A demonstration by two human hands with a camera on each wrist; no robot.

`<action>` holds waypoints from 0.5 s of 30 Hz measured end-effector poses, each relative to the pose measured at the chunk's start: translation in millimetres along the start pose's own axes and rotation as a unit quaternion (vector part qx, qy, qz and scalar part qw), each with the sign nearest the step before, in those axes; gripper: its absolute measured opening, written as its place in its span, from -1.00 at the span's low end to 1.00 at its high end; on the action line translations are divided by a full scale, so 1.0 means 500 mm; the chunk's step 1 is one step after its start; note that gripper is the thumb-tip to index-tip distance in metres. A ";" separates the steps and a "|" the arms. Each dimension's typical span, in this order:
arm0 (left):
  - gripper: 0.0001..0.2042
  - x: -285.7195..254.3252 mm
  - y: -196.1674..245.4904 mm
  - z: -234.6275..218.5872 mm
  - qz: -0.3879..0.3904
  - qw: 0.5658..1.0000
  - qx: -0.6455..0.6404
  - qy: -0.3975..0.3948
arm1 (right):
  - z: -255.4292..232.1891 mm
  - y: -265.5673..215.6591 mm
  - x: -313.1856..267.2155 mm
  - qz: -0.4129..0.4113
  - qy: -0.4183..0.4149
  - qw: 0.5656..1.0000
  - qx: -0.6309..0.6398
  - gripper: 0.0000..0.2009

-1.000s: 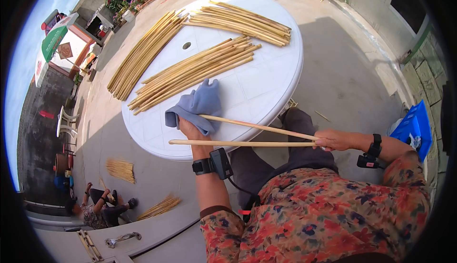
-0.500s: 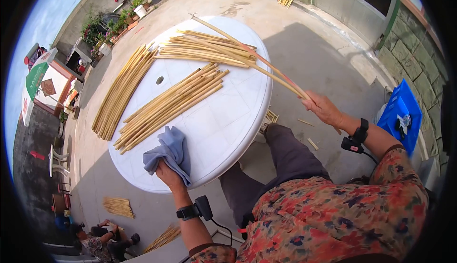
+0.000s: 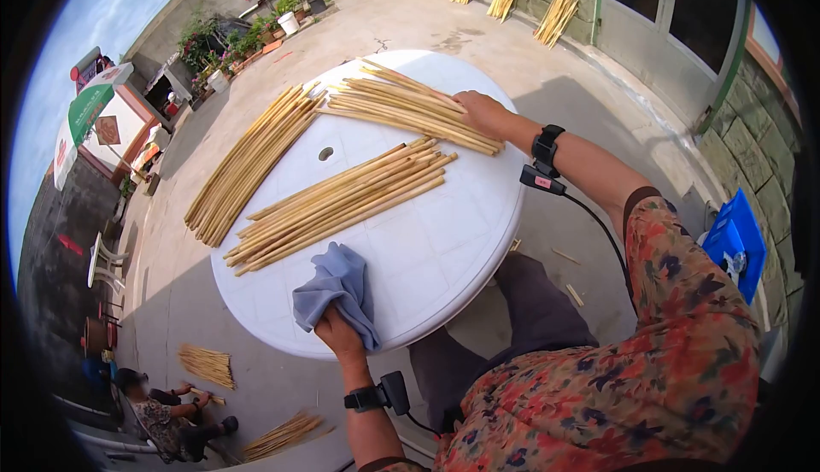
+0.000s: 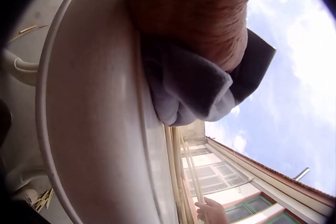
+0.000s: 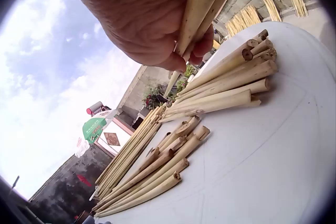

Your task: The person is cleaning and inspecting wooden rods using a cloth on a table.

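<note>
Right hand (image 3: 485,115) pinching two pale sticks (image 5: 202,14) above stick pile (image 3: 397,111) on round white table (image 3: 418,250); left hand (image 3: 338,332) clutching blue cloth (image 3: 336,284) near rim; middle pile (image 3: 342,207) lying just beyond cloth.

No text could be read: the pale lettering (image 3: 85,113) on the green-and-white umbrella (image 3: 96,105), the brown diamond plaque (image 3: 108,130) and the right wrist camera's (image 3: 528,175) pink label (image 3: 542,182) were too small.

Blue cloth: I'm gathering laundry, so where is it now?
In the head view, the left hand grips the blue cloth left of centre, at the near edge of the round white table, just below the nearest sticks.
</note>
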State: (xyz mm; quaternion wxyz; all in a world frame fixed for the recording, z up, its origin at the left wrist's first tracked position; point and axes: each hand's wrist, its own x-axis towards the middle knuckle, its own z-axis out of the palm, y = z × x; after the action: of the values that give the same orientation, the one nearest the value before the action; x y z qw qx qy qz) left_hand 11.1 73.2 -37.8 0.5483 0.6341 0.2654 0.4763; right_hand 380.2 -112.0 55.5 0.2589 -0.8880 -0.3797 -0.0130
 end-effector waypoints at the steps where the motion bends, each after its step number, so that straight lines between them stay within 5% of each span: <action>1: -0.76 -0.006 0.008 0.003 0.000 1.000 -0.002 0.002 | 0.004 -0.004 0.015 -0.009 0.016 1.000 -0.017 -0.64; 9: -0.76 -0.017 0.023 0.002 0.013 1.000 0.009 -0.023 | 0.039 -0.035 0.084 -0.031 0.044 0.991 -0.119 -0.67; 15: -0.74 -0.025 0.031 0.010 0.018 1.000 -0.002 -0.006 | 0.060 -0.023 0.061 -0.045 -0.020 0.981 -0.189 -0.71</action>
State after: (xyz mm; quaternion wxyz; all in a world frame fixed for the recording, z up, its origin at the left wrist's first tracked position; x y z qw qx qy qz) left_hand 7.6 56.4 -26.7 0.5424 0.6407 0.2493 0.4828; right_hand 388.6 -70.8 41.3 0.0780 -0.9028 -0.4155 -0.0784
